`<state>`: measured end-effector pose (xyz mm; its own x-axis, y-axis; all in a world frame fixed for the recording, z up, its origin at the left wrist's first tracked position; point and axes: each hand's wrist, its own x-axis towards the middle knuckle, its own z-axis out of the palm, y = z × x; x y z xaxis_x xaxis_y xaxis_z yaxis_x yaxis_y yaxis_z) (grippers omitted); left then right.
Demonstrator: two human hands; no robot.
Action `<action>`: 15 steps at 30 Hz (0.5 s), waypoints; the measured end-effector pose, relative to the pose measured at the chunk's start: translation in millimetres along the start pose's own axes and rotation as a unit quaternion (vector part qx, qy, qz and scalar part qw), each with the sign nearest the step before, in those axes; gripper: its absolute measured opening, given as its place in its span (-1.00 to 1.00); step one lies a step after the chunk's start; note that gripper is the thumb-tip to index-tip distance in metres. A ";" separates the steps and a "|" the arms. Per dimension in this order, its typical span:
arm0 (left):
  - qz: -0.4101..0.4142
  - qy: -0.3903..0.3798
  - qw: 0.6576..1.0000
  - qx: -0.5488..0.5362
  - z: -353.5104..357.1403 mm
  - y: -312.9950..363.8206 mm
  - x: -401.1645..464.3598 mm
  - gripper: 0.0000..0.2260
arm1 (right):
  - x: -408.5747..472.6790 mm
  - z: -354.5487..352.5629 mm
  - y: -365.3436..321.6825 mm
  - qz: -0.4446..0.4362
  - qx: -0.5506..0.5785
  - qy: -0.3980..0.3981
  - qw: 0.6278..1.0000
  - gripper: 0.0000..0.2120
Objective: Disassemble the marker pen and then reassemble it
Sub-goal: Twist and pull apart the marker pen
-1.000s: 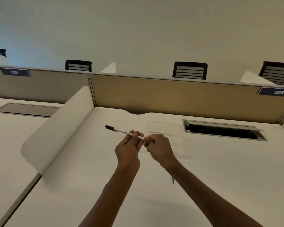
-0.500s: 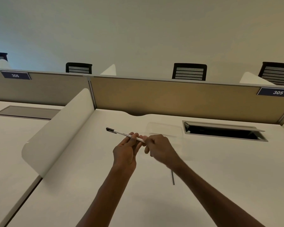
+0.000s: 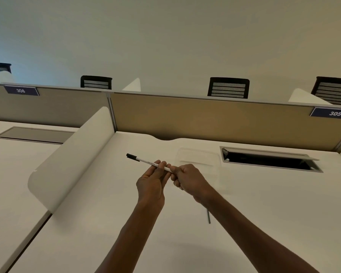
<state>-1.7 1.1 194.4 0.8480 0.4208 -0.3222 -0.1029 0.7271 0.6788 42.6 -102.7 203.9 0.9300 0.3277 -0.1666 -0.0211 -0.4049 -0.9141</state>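
A white marker pen [image 3: 146,160] with a black cap at its far left end is held above the white desk [image 3: 264,203]. My left hand [image 3: 153,184] pinches the barrel near its middle. My right hand [image 3: 189,179] is closed around the pen's right end, which is hidden inside the fingers. A thin dark grey rod [image 3: 208,216], like an ink refill, lies on the desk below my right wrist, partly covered by the forearm.
A clear plastic sleeve [image 3: 197,160] lies flat behind the hands. An open cable hatch [image 3: 268,159] is set in the desk at right. A white curved divider [image 3: 71,160] stands at left, a tan partition [image 3: 205,119] behind.
The two hands stay together on the pen. The right hand has shifted slightly at the pen's end, and the pen keeps its tilt.
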 end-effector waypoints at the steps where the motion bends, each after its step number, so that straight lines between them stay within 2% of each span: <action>1: -0.001 0.006 1.000 -0.009 0.7 -0.9 0.1 -0.79 | 1.4 2.9 2.0 -0.027 -0.068 0.031 0.997 -0.62; 4: -0.017 0.024 0.999 -0.029 2.4 -2.5 0.7 -0.80 | 3.1 8.7 8.9 -0.125 -0.259 0.101 0.953 -0.67; 6: -0.032 0.034 0.998 -0.036 3.6 -2.5 0.6 -0.82 | 2.0 10.4 14.1 -0.170 -0.325 0.129 0.922 -0.72; 11: -0.064 0.040 0.997 -0.035 4.5 -3.6 0.7 -0.84 | 2.1 7.4 28.7 -0.284 -0.338 0.160 0.883 -0.84; 13: -0.069 0.037 0.996 -0.035 3.6 -4.6 0.9 -0.83 | 3.4 5.5 30.6 -0.290 -0.340 0.156 0.881 -0.83; 15: -0.069 0.034 0.997 -0.030 2.4 -5.2 1.6 -0.82 | 3.3 3.0 29.1 -0.274 -0.324 0.137 0.895 -0.78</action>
<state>1.4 -3.3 191.9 0.8192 0.3487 -0.4553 -0.0202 0.8110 0.5847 43.9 -110.8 175.6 0.7930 0.4424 0.4190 0.5998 -0.6874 -0.4095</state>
